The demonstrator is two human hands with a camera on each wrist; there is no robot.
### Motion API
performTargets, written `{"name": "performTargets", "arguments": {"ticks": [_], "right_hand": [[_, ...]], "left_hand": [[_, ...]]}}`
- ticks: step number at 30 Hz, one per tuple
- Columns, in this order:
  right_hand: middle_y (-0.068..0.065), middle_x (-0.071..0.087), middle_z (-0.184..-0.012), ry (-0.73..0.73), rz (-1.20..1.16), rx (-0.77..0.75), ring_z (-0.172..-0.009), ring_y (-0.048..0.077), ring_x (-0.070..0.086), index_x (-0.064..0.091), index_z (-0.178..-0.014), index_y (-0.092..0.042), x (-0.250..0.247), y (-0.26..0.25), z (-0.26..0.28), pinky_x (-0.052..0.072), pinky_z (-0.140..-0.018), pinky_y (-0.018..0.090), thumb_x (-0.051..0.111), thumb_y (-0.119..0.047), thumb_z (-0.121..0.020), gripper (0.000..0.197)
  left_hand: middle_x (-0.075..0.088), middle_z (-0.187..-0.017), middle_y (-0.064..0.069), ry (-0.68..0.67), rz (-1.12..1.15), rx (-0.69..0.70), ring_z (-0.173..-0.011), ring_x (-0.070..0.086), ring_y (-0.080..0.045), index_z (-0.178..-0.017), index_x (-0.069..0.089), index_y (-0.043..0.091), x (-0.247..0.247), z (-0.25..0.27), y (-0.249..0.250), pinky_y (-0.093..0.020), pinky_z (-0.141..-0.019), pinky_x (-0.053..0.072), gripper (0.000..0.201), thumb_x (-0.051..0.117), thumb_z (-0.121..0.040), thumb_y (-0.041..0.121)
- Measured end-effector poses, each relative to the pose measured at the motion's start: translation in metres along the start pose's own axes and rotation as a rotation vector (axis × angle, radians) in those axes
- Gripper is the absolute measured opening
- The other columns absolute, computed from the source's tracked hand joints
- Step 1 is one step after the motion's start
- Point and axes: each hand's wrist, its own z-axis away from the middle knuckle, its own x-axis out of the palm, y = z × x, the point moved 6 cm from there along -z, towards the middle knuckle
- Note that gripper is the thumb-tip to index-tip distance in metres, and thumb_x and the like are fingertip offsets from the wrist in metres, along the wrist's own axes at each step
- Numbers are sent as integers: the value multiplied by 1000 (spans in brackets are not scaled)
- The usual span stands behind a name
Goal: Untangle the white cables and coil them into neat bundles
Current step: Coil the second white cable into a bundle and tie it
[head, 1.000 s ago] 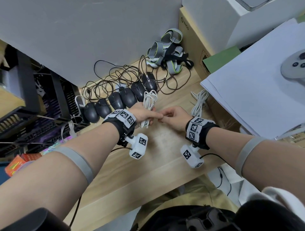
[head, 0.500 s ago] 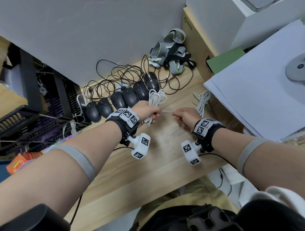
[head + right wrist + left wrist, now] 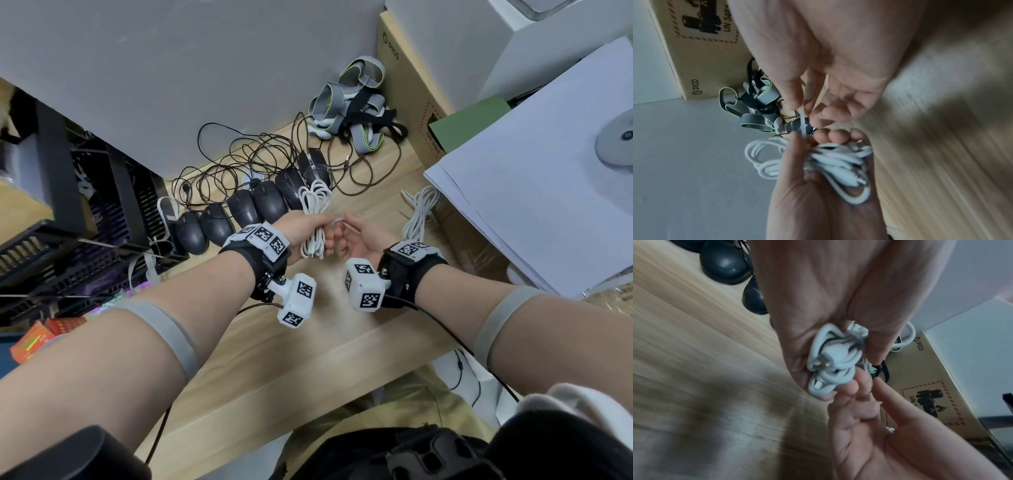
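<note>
My left hand (image 3: 308, 228) grips a coiled white cable bundle (image 3: 313, 205) around its middle, above the wooden table (image 3: 239, 359). Loops stick out past the fist at both ends, and a plug (image 3: 825, 364) shows at the near end. My right hand (image 3: 346, 229), palm turned up, sits right against it and pinches a thin white tie strip (image 3: 802, 120) that runs to the bundle (image 3: 840, 162) between thumb and forefinger. A second coiled white cable bundle (image 3: 419, 212) lies on the table to the right, by the paper stack.
A row of black mice (image 3: 239, 209) with tangled dark cords (image 3: 239, 161) lies behind the hands. Grey straps (image 3: 352, 102) and a cardboard box (image 3: 407, 85) sit at the back right. A paper stack (image 3: 531, 188) overhangs the right; a black crate (image 3: 68, 222) stands left.
The right hand first pulled the tie away to the right, then came back against the left hand with its palm turned up. The left hand kept hold of the bundle.
</note>
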Motion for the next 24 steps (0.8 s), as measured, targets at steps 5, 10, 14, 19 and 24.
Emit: {"name": "performTargets", "arguments": {"ticks": [5,10,14,19,24], "right_hand": [[2,53,-45,153,22,-17,-44,14,49,52,-74,-7,-3,-4,-8,44,-48,26,44,-20,-102,32],[6,51,-60,241,44,-36,-32,17,51,56,-82,-4,-22,-7,-11,46,-41,23,51,-15,-97,19],[6,54,-57,251,84,-69,-36,17,52,60,-84,-4,-23,-5,-15,46,-47,26,54,-12,-94,15],[6,64,-66,172,110,-81,-41,12,57,64,-100,-2,-32,-2,-12,45,-42,20,57,-23,-96,23],[12,70,-94,209,277,7,-70,20,65,55,-109,-4,-68,15,6,50,-60,26,51,-34,-97,32]], "left_hand": [[57,-62,-6,-10,-71,44,-46,56,-10,-81,57,5,12,-3,-3,-21,-42,50,18,53,-98,3],[55,-68,-11,23,-136,48,-53,54,-15,-73,55,7,21,-4,-7,-20,-43,47,24,48,-93,-4],[54,-61,-8,4,-175,31,-49,54,-15,-75,54,9,19,-4,-8,-22,-43,46,22,48,-93,-4],[59,-66,-13,-76,-200,28,-52,62,-20,-85,54,2,16,-2,-2,-28,-47,54,13,50,-98,-1],[55,-69,-13,54,-161,-35,-53,59,-24,-101,48,2,12,-13,13,-32,-53,54,11,39,-95,4]]}}
